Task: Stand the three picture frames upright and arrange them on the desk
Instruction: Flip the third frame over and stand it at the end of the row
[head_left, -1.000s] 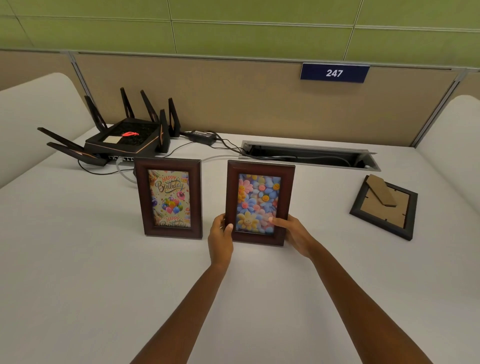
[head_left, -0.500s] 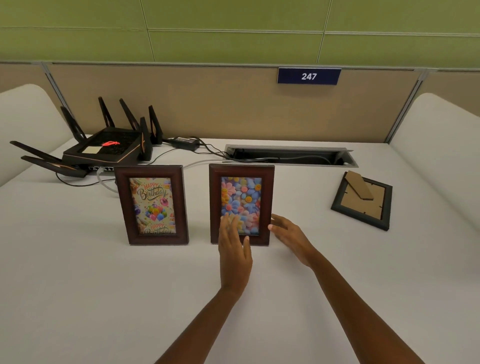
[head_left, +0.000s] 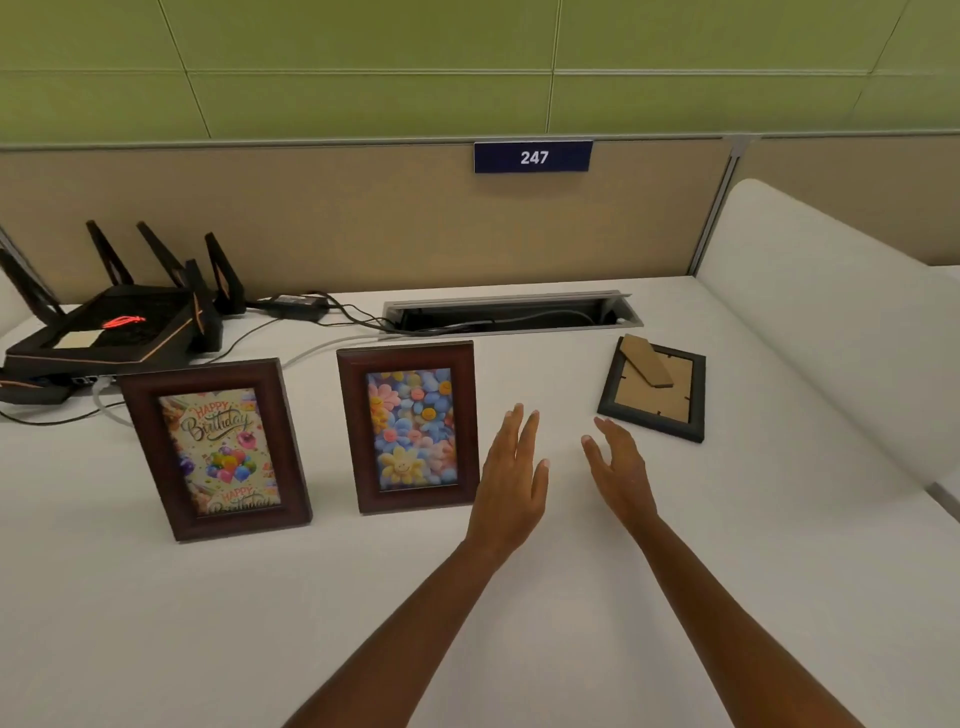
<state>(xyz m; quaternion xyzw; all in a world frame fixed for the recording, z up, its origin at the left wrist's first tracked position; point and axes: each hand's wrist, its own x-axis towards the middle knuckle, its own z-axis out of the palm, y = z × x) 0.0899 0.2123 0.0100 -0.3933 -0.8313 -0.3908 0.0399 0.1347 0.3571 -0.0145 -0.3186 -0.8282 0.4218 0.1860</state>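
Lying flat beyond right grip (head_left: 618, 467): black frame (head_left: 654, 405).

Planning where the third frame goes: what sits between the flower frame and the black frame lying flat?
Head view: only the left hand and right hand, both open, over bare desk between flower frame and black frame.

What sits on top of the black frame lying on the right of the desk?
Its brown cardboard backing faces up, with the cardboard stand leg lying across its upper left corner. The black frame lies flat, so its picture side faces the desk and cannot be seen.
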